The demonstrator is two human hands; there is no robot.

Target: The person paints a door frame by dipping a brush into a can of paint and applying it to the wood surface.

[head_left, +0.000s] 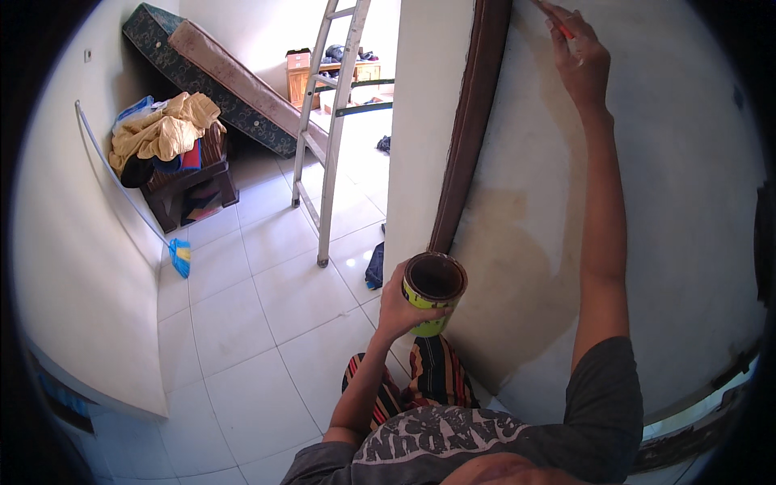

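Note:
My left hand (396,309) is wrapped around a green-labelled paint can (430,322) at the lower middle, in front of my legs. The can is open at the top, with dark brown smears round its rim and a dark inside. High at the upper right, my right hand (584,66) is closed on a paintbrush with an orange handle (559,19). The brush's tip lies at the top edge, close to the dark brown door frame (482,97), and its bristles are hard to make out. Small pale spots mark the right hand.
To my right is a pale wall (679,186) with a tan patch (505,267). A metal ladder (331,153) stands beyond the doorway edge. Further left are leaning mattresses (234,89), a wooden chair (194,186) piled with cloth and a blue broom (179,257). White tiles (275,299) cover the floor.

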